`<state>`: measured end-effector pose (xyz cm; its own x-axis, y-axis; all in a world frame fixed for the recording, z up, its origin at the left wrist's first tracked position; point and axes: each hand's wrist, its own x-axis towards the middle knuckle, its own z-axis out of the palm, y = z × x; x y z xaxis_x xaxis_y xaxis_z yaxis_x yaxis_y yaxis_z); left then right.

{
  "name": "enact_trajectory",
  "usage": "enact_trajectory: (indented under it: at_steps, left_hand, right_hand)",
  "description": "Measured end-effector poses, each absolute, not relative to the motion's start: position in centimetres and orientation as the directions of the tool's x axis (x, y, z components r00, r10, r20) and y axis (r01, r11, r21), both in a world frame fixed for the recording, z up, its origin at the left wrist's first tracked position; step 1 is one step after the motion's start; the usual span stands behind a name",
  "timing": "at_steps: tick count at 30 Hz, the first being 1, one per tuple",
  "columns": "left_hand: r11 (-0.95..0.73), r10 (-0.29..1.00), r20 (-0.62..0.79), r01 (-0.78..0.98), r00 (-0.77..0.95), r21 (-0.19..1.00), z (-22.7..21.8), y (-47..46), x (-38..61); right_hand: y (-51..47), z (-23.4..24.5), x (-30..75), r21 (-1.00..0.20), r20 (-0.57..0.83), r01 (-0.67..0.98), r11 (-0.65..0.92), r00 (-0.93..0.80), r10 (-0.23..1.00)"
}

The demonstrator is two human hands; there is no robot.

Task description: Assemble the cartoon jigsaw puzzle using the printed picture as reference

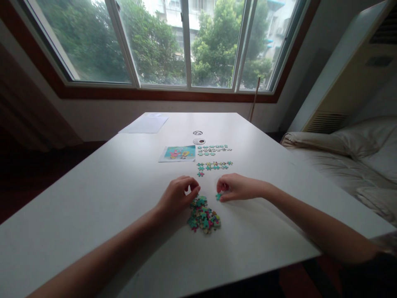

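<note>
We've got the puzzle pile [204,217] on the near part of our counter [93,186], piece rows [216,167] farther back, a picture card [178,153] just left of the far ones, two discs [199,141] beyond, papers [144,124] far left, couch [325,159] off right.

A white table [93,194] with a smooth top fills most of the lower frame, narrowing toward a far edge above the centre. Sheets of white paper [145,123] lie at its far left corner. Two round flat items [199,141] lie one beyond the other near the frame's centre. Below them sits a cartoon picture card [180,153], with rows of puzzle pieces [214,150] to its right and lower right. A heaped pile of pieces [204,219], mostly teal, rests at lower centre.
</note>
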<state>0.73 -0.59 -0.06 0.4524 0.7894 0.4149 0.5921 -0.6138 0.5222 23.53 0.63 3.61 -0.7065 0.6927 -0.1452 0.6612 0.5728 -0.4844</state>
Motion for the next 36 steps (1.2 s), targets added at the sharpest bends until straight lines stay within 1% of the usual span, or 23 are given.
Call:
enact_trajectory:
  at_steps: [7, 15, 19, 20, 22, 25, 28, 30, 32, 36]
  left_hand:
    - [-0.622, 0.783, 0.415, 0.588, 0.463, 0.517, 0.0, -0.6, 0.8]
    - [-0.623, 0.782, 0.41, 0.586, 0.469, 0.518, -0.1, -0.7, 0.8]
    - [-0.621, 0.784, 0.41, 0.58, 0.466, 0.527, 0.1, -0.9, 0.9]
    - [-0.619, 0.786, 0.406, 0.581, 0.467, 0.529, 0.2, -1.0, 1.0]
    - [-0.614, 0.789, 0.396, 0.583, 0.469, 0.533, 0.3, -1.1, 1.0]
    - [-0.61, 0.791, 0.385, 0.574, 0.475, 0.546, 0.5, -1.2, 1.1]
    - [-0.615, 0.785, 0.376, 0.547, 0.492, 0.568, 0.8, -1.3, 1.2]
    - [-0.615, 0.783, 0.37, 0.53, 0.501, 0.584, 1.0, -1.4, 1.2]
    - [-0.61, 0.784, 0.365, 0.52, 0.502, 0.598, 1.1, -1.5, 1.2]
    - [-0.588, 0.805, 0.374, 0.532, 0.461, 0.61, 1.4, -1.6, 1.3]
  right_hand:
    - [1.2, 3.2, 23.8, -0.538, -0.137, 0.615, 0.576, -0.738, 0.661]
    - [1.2, 3.3, 23.5, -0.526, -0.127, 0.599, 0.603, -0.757, 0.641]
    - [1.2, 3.3, 23.5, -0.534, -0.122, 0.606, 0.589, -0.745, 0.656]
    - [1.2, 3.2, 23.5, -0.558, -0.118, 0.601, 0.573, -0.741, 0.662]
    - [1.3, 3.1, 23.6, -0.646, -0.112, 0.559, 0.52, -0.743, 0.66]
    - [1.4, 2.6, 23.4, -0.817, -0.074, 0.418, 0.397, -0.759, 0.647]
    - [1.3, 2.0, 22.6, -0.926, 0.001, 0.266, 0.269, -0.709, 0.705]
    - [1.1, 1.5, 22.0, -0.951, 0.054, 0.201, 0.234, -0.639, 0.767]
    - [0.9, 1.1, 21.4, -0.955, 0.093, 0.181, 0.236, -0.571, 0.815]
    - [0.6, 0.6, 20.8, -0.962, 0.109, 0.16, 0.223, -0.522, 0.846]
